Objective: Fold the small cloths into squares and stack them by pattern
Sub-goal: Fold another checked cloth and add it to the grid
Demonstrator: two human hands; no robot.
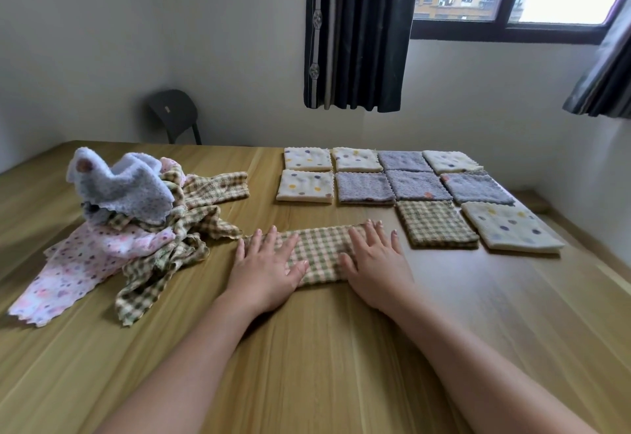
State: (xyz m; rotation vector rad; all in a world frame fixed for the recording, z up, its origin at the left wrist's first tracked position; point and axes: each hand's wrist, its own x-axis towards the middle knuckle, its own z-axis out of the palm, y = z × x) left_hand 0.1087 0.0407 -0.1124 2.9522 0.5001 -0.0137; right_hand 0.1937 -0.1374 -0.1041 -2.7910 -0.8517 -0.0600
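A green-checked cloth (321, 252), folded into a long strip, lies on the wooden table (307, 348) in front of me. My left hand (266, 269) presses flat on its left end and my right hand (375, 263) presses flat on its right end, fingers straight. To the right sit folded squares: a checked one (437, 223), several cream dotted ones (305, 186) and several grey ones (365, 187). A heap of unfolded cloths (136, 215) lies at the left, with grey, pink-dotted and checked pieces.
A dark chair (176, 114) stands behind the table against the wall. Dark curtains (358, 30) hang beside a window at the back right. The table's right edge runs close to the wall near the folded squares.
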